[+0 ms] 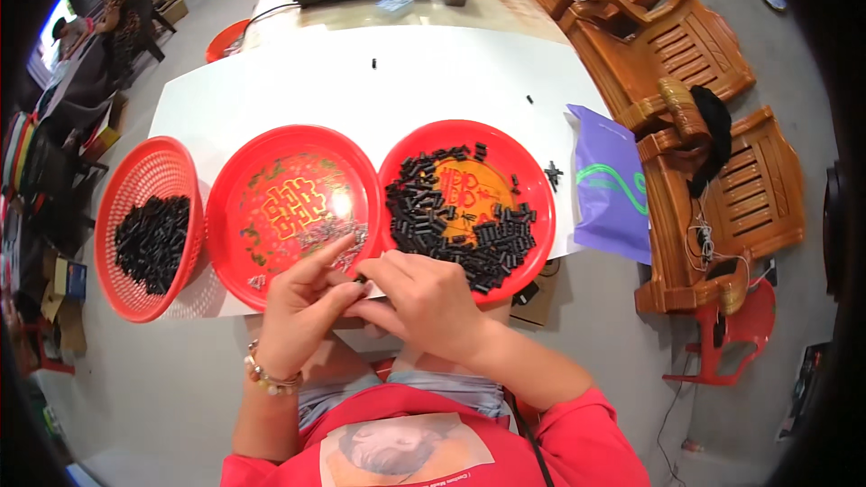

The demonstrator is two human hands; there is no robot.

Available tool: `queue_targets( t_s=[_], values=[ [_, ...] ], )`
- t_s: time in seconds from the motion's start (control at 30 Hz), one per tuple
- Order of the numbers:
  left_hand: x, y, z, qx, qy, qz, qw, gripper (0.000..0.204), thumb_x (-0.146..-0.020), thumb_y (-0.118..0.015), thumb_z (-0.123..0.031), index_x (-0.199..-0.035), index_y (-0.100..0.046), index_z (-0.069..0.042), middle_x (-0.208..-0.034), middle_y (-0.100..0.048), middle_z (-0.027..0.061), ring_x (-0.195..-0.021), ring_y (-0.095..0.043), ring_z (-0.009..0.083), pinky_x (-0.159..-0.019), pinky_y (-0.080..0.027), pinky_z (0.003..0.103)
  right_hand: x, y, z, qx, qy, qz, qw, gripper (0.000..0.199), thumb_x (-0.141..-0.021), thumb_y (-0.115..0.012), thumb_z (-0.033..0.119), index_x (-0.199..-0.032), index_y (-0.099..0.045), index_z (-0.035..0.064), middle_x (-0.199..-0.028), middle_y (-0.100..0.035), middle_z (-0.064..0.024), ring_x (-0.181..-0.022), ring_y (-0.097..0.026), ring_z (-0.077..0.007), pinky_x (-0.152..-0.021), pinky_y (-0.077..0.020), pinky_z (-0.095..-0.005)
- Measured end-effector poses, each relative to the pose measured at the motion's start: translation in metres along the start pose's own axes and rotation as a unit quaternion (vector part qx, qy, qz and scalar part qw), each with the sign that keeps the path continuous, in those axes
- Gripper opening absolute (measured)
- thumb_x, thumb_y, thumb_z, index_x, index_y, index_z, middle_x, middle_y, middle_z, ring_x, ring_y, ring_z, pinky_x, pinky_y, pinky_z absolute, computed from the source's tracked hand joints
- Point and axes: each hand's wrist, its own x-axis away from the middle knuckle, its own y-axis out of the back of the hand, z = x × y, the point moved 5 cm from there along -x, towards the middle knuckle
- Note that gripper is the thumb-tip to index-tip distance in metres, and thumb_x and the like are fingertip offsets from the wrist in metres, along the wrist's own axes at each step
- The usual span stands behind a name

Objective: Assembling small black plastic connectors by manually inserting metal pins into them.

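Note:
My left hand [302, 307] and my right hand [424, 302] meet at the near edge of the white table sheet [361, 81], fingertips pinched together on a small black piece [360, 279]. Just beyond them a red plate [244, 207] carries a scatter of tiny metal parts [329, 236]. To its right a second red plate [523, 162] is heaped with several small black plastic pieces [451, 221]. A beaded bracelet [266, 379] circles my left wrist.
A red mesh basket [135, 180] with more black pieces [153, 242] sits at the left. A purple bag [609, 185] lies at the right edge. Carved wooden chairs [686, 54] stand to the right, a red plastic stool [731, 325] below them. Stray black pieces [552, 173] dot the sheet.

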Motion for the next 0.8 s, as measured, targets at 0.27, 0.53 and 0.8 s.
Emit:
queue_targets(
  t_s=[0.27, 0.53, 0.8],
  values=[
    [0.021, 0.143, -0.049, -0.251, -0.24, -0.369, 0.862, 0.017, -0.089, -0.059, -0.005, -0.105, -0.063, 0.0, -0.092, -0.064, 0.0026, -0.082, -0.059, 0.0081, -0.073, -0.047, 0.019, 0.019, 0.063, -0.123, 0.156, -0.247, -0.137, 0.946, 0.015, -0.082, -0.063, 0.018, -0.087, -0.067, 0.0054, -0.083, -0.065, -0.0117, -0.071, -0.064, -0.0282, -0.063, -0.0502, -0.0365],
    [0.036, 0.181, -0.052, -0.58, -0.202, -0.437, 0.657, 0.021, -0.084, -0.063, -0.01, -0.104, -0.065, -0.003, -0.106, -0.065, 0.0093, -0.094, -0.06, 0.0199, -0.083, -0.046, 0.03, 0.04, 0.083, -0.183, 0.315, -0.355, -0.056, 0.879, 0.02, -0.078, -0.067, 0.027, -0.086, -0.067, 0.0081, -0.085, -0.062, -0.0107, -0.075, -0.063, -0.0308, -0.065, -0.0501, -0.0418],
    [0.021, 0.112, -0.046, -0.36, -0.298, -0.368, 0.804, 0.017, -0.085, -0.06, 0.0, -0.101, -0.064, 0.001, -0.103, -0.064, 0.0089, -0.094, -0.059, 0.0148, -0.082, -0.047, 0.025, 0.036, 0.071, -0.193, 0.341, -0.314, -0.038, 0.885, 0.016, -0.08, -0.065, 0.022, -0.086, -0.063, 0.0076, -0.087, -0.061, -0.0107, -0.076, -0.063, -0.0306, -0.064, -0.0497, -0.0413]
  ],
)
